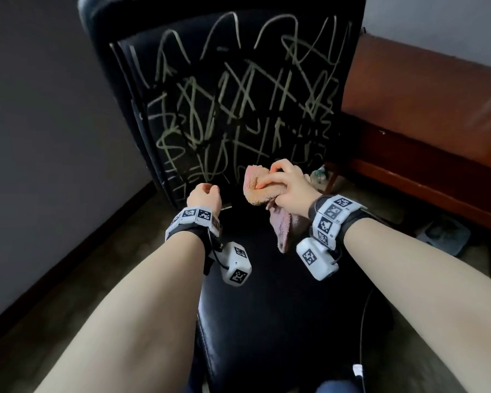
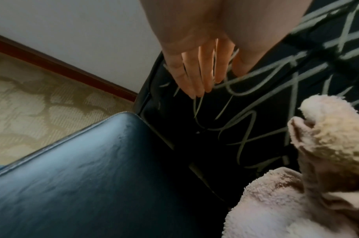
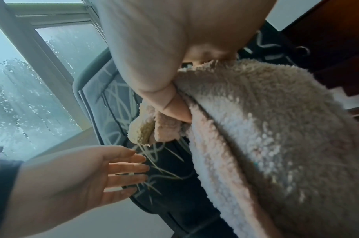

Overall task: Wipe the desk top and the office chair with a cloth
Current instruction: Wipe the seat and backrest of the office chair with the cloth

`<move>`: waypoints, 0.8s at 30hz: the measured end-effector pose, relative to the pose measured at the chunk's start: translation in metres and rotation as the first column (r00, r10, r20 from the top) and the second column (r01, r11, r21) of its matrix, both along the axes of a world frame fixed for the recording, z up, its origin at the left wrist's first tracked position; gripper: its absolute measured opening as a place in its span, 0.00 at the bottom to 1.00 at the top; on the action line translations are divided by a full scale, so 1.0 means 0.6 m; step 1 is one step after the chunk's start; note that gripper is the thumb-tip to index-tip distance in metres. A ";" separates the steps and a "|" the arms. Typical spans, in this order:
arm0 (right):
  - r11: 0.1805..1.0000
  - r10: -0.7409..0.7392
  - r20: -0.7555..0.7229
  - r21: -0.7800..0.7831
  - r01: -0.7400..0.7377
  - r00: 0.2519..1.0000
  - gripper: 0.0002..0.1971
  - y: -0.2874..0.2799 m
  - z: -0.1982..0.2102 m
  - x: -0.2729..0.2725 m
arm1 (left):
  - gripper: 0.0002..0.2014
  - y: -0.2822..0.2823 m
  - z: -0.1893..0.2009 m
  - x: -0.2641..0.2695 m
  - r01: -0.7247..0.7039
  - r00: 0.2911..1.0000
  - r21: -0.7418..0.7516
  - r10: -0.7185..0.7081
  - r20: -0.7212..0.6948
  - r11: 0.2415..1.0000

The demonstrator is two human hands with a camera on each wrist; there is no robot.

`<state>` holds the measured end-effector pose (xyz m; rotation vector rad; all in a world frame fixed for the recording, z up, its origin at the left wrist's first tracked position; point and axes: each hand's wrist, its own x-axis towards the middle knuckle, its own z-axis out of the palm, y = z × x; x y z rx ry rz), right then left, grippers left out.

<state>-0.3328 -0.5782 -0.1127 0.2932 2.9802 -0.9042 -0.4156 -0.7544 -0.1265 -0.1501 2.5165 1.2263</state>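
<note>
A black leather office chair [image 1: 267,321] faces me, its backrest [image 1: 238,95] covered in pale scribbled lines. My right hand [image 1: 287,184] grips a bunched pink fleece cloth [image 1: 261,188] and holds it against the lower backrest; a loose tail of cloth hangs down toward the seat. In the right wrist view the cloth [image 3: 266,136] fills the right side. My left hand [image 1: 204,195] is at the lower left of the backrest, and its fingers [image 2: 197,72] lie straight with the tips on the scribbled leather. It also shows in the right wrist view, left hand [image 3: 113,170], holding nothing.
A reddish-brown wooden desk [image 1: 423,109] stands right of the chair. A white wall [image 1: 40,137] with a dark baseboard runs on the left over patterned carpet [image 2: 42,104]. A window [image 3: 32,96] lies behind the chair. A dark object [image 1: 442,234] sits on the floor at right.
</note>
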 end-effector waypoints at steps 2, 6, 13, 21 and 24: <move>1.000 -0.002 0.002 -0.005 0.002 1.000 0.31 -0.002 0.056 -0.019 | 0.17 -0.001 0.050 -0.014 -0.026 1.000 0.013 0.026 -0.002 1.000; 0.999 0.025 -0.053 -0.038 -0.027 0.998 0.31 -0.018 0.180 -0.059 | 0.17 -0.005 0.185 -0.045 -0.113 0.991 0.130 0.121 -0.063 0.985; 0.998 0.035 -0.243 -0.035 -0.045 0.969 0.26 -0.064 0.362 -0.142 | 0.15 -0.039 0.384 -0.132 -0.148 0.951 0.356 0.232 -0.205 0.923; 0.998 -0.063 -0.353 -0.031 0.056 0.934 0.25 -0.131 0.445 -0.245 | 0.14 -0.127 0.466 -0.249 -0.253 0.858 0.453 0.415 -0.304 0.855; 0.998 0.037 -0.345 0.069 -0.014 0.938 0.25 -0.166 0.451 -0.283 | 0.12 -0.160 0.456 -0.295 -0.243 0.900 0.474 0.379 -0.214 0.846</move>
